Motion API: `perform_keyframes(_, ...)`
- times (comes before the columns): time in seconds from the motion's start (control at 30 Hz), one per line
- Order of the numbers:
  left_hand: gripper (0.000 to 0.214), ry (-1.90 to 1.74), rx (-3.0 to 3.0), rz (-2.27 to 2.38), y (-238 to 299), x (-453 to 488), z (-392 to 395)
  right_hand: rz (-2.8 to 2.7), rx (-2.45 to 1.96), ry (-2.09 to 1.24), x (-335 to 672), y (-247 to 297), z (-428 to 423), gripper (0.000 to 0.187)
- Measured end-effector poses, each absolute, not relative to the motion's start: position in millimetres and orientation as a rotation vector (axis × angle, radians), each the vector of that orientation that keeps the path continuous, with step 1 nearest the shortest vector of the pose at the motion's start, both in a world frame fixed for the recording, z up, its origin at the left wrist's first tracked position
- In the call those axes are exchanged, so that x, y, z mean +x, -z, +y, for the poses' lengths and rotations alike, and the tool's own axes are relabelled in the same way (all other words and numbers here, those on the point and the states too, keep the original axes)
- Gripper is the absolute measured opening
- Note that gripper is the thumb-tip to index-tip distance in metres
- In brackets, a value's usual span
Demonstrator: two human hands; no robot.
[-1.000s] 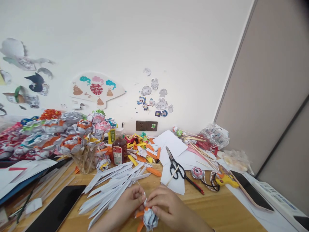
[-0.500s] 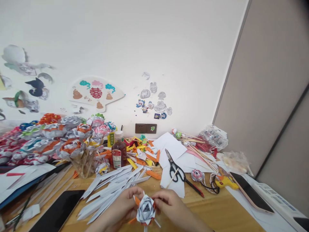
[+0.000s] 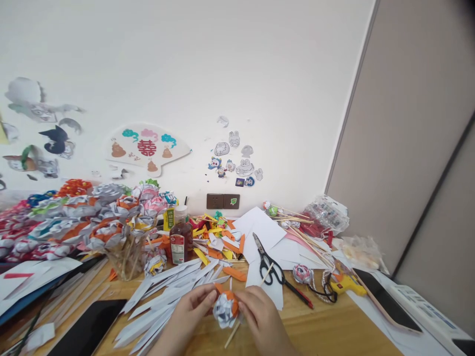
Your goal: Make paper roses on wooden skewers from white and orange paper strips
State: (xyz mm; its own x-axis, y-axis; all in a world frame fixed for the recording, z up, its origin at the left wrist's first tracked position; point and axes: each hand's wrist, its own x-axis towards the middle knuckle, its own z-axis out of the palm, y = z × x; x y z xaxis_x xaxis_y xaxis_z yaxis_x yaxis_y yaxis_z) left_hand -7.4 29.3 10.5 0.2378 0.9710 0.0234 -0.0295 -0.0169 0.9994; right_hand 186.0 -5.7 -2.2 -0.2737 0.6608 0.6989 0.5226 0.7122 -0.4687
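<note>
Both my hands hold a small paper flower [image 3: 225,307], white printed paper with orange petals, just above the wooden table [image 3: 334,329]. My left hand [image 3: 187,316] pinches it from the left and my right hand [image 3: 260,316] grips it from the right. A thin wooden stick [image 3: 232,335] runs down from the flower toward me. A fan of folded white paper strips [image 3: 166,296] lies right behind and left of my hands.
Black scissors [image 3: 267,263] lie on white sheets behind my right hand. A yellow glue gun [image 3: 347,283] and a phone [image 3: 386,300] are to the right. A jar of paper flowers [image 3: 126,247], a red bottle [image 3: 179,237] and coloured scraps crowd the back left. A dark tablet [image 3: 87,329] lies near left.
My hands have turned the flower: a second ago it hung head down, then its face came up toward me, now it sits between my fingers with the orange petals on top and the stick below.
</note>
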Motion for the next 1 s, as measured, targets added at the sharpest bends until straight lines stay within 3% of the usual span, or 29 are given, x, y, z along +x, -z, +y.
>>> perform_keyframes(0.27, 0.037, -1.314, 1.765, 1.231, -27.6, -7.4, 14.8, -1.961, -0.917, -0.18, 182.0, 2.2, -6.3, 0.02)
perform_keyframes(0.4, 0.027, -1.449, 2.136, 1.134, -25.3, -7.1, 10.6, -1.835, -0.886, -0.094, 182.5, -8.8, -11.6, 0.02)
perform_keyframes(0.53, 0.013, -1.427, 2.505, 1.022, -20.4, -6.2, 4.9, -1.921, -0.78, -0.075, 179.3, -13.8, -15.4, 0.024)
perform_keyframes(0.63, 0.016, -1.376, 2.676, 0.988, -17.5, -5.7, 0.8, -1.934, -0.717, -0.06, 177.1, -12.2, -15.5, 0.021)
perform_keyframes(0.83, 0.007, -1.397, 2.541, 1.108, -19.3, -4.2, -3.4, -1.893, -0.737, -0.081, 176.2, -9.8, -16.1, 0.012)
perform_keyframes(1.0, 0.015, -1.157, 2.313, 1.244, -28.7, 0.9, -6.7, -1.88, -0.897, -0.402, 179.9, -7.2, -11.8, 0.011)
